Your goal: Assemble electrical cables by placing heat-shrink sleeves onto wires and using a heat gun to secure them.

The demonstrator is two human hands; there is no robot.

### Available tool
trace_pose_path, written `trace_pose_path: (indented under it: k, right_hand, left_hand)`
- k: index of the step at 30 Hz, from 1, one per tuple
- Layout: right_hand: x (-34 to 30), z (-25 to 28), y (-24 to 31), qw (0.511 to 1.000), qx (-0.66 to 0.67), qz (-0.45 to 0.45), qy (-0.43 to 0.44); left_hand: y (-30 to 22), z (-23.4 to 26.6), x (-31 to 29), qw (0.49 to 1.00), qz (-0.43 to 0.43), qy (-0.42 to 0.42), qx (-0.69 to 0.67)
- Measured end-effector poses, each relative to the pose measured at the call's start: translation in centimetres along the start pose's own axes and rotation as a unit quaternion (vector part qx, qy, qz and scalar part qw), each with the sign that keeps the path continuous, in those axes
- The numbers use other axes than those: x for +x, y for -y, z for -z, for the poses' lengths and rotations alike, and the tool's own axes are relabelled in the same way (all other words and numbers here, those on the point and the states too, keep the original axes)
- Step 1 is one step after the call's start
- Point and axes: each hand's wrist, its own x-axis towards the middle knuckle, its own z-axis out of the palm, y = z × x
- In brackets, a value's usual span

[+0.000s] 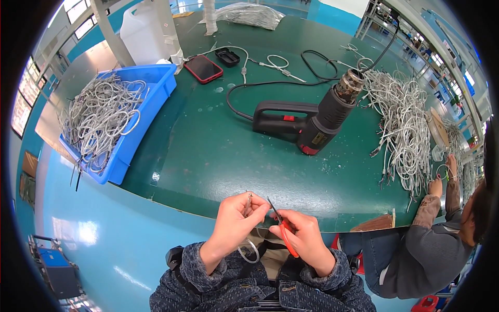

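My left hand is closed at the table's front edge, its fingertips pinching the end of a whitish cable. Below that hand the cable hangs in a small loop over my lap. My right hand is wrapped round a pair of red-handled scissors. Their dark, slim blades point up and left, close to the left fingertips. Whether the blades touch the cable I cannot make out. Beyond both hands, a black heat gun rests on the green table, its nozzle toward the far right.
At left, a blue bin holds tangled cables. A red-edged phone and a small black case lie farther back. More cables are heaped at right, where a seated co-worker handles some. The heat gun's cord crosses the table.
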Motion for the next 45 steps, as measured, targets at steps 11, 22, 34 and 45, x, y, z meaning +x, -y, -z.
trace_pose_path:
  k: [11,22,34,45]
  right_hand:
    - [0.5,0.2,-0.2,0.995,0.023,-0.083,0.043]
    - [1.2,1.1,-1.3,0.999,-0.033,-0.029,0.013]
    - [1.8,2.0,-1.1,0.99,-0.121,-0.048,0.046]
    - [2.1,2.1,0.0,0.982,-0.179,-0.025,0.053]
  left_hand:
    - [0.7,0.1,1.1,0.999,0.039,0.022,0.005]
    - [1.2,0.2,1.9,0.995,0.083,0.04,-0.038]
    - [1.5,0.2,2.2,0.995,0.083,0.024,-0.055]
    - [1.9,0.1,2.2,0.996,0.064,0.012,-0.06]
